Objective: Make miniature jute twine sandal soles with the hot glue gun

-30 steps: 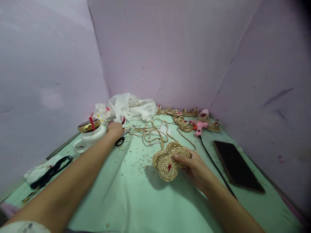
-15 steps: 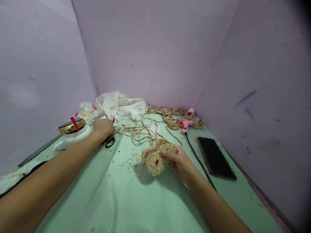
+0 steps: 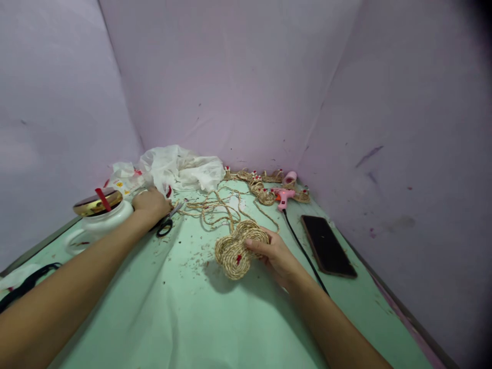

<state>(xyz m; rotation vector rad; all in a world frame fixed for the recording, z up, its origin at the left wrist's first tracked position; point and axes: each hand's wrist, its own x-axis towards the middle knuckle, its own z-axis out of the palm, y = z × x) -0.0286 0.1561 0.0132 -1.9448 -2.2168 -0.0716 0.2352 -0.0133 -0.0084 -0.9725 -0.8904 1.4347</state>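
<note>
My right hand (image 3: 274,254) pinches a coiled straw-rope piece (image 3: 232,259) by its right lobe, thumb on top. Rounded, flower-like lobes form the piece, and a small red bit shows in the front lobe. From its back edge a loose straw rope (image 3: 230,218) runs onto the table. Over at the left, my left hand (image 3: 151,204) reaches down beside the black-handled scissors (image 3: 165,227), between the white teapot-shaped jar and the plastic bags. Its fingers point away and are hidden, so what they touch cannot be seen.
A white jar (image 3: 107,223) with a gold lid stands left. White plastic bags (image 3: 180,169) lie at the back. A pink glue gun (image 3: 284,197) with a black cord, a phone (image 3: 328,246) and straw-rope pieces (image 3: 261,192) with red and white bits occupy the right side.
The whole view has shifted, so things appear a little further left. My left hand still reaches by the scissors, and my right hand keeps its hold on the straw-rope piece.
</note>
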